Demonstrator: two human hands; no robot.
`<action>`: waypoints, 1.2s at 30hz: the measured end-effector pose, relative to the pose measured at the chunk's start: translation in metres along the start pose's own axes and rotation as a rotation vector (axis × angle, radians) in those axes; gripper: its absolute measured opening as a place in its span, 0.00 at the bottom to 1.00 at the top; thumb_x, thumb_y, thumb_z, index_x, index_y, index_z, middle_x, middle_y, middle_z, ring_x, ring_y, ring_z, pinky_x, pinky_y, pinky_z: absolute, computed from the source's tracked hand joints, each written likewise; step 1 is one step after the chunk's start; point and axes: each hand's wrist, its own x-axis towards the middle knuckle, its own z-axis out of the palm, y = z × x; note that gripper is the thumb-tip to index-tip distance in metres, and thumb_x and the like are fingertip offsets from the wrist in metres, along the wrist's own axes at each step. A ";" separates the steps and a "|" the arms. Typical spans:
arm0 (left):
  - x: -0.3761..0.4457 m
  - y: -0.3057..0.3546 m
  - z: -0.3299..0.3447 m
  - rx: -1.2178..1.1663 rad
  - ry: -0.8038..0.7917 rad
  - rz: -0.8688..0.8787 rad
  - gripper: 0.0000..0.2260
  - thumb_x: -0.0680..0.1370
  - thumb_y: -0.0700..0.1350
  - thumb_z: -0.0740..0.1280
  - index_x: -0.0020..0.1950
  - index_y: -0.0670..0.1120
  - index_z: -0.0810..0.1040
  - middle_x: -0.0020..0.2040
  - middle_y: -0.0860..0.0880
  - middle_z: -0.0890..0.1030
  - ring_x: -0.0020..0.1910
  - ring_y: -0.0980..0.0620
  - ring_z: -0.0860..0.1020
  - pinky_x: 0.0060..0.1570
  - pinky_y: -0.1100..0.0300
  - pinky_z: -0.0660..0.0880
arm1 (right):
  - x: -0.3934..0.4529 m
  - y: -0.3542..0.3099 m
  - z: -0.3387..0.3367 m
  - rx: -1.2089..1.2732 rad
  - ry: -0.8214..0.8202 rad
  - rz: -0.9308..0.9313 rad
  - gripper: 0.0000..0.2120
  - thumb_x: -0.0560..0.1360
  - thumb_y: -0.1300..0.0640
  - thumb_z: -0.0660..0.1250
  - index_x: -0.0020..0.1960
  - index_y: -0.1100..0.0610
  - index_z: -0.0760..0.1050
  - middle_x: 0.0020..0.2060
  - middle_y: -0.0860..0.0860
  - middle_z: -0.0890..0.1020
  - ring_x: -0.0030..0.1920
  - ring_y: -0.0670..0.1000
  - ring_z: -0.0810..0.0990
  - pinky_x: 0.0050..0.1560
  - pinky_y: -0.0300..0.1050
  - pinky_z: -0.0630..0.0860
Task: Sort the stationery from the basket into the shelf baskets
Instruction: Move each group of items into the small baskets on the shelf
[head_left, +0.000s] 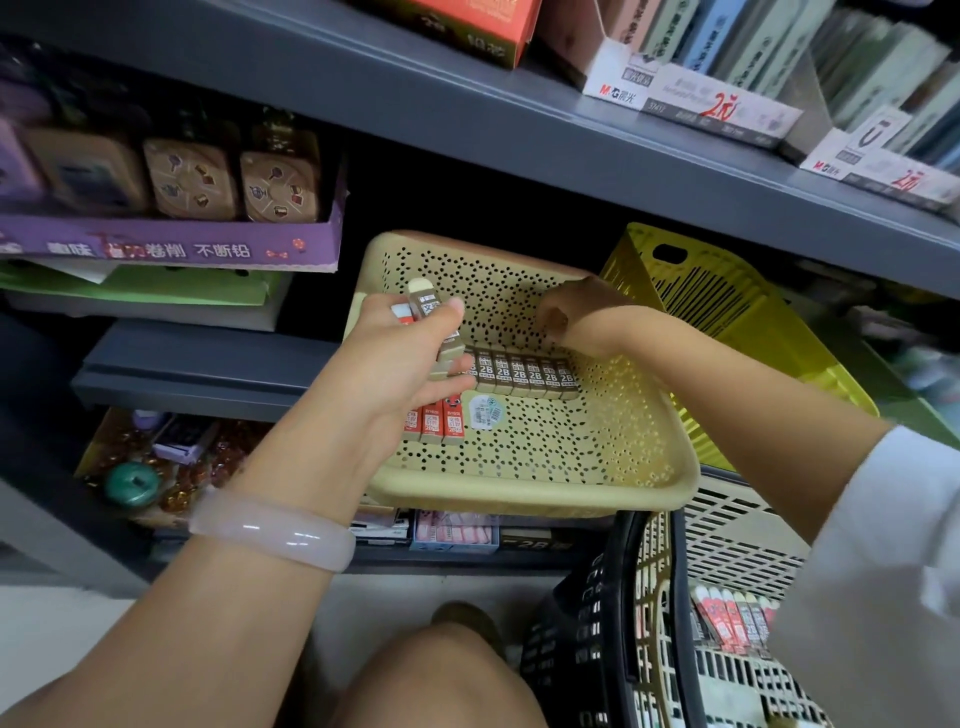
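Note:
A beige perforated shelf basket (545, 467) is tilted toward me on the middle shelf. A row of several brown 2B lead boxes (524, 375) lies across its floor, with three red 2B boxes (434, 427) below them at the left. My left hand (410, 358) grips a bundle of several boxes, red and beige, over the basket's left side. My right hand (566, 317) hovers above the brown row with its fingers curled; whether it pinches anything is hidden. A white basket (737, 670) at the lower right holds more red and brown boxes (732, 621).
A yellow slotted basket (727, 312) stands right of the beige one. A black basket (587, 639) sits by my knee. A purple sharpener display (171, 249) is at the left, boxed pens (717, 104) on the upper shelf, and trinkets (140, 467) on the lower left.

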 end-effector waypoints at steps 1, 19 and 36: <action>-0.001 0.001 0.000 0.008 -0.014 0.005 0.12 0.76 0.44 0.67 0.56 0.44 0.70 0.51 0.43 0.77 0.42 0.48 0.81 0.37 0.58 0.81 | -0.004 -0.005 -0.003 0.247 0.012 -0.032 0.12 0.77 0.59 0.62 0.59 0.54 0.74 0.56 0.53 0.79 0.52 0.52 0.78 0.55 0.45 0.77; -0.003 0.018 -0.017 0.250 0.153 0.327 0.08 0.79 0.54 0.60 0.44 0.50 0.68 0.35 0.52 0.75 0.28 0.57 0.73 0.27 0.64 0.72 | -0.024 -0.070 -0.028 1.721 -0.150 -0.389 0.04 0.75 0.63 0.63 0.46 0.56 0.75 0.35 0.48 0.82 0.37 0.43 0.81 0.41 0.34 0.79; 0.007 0.024 -0.046 0.216 0.221 0.230 0.15 0.77 0.49 0.66 0.56 0.39 0.73 0.50 0.39 0.79 0.33 0.54 0.75 0.25 0.69 0.72 | 0.045 -0.096 0.021 1.333 -0.154 0.176 0.09 0.75 0.64 0.65 0.54 0.60 0.76 0.44 0.56 0.80 0.37 0.46 0.81 0.41 0.37 0.81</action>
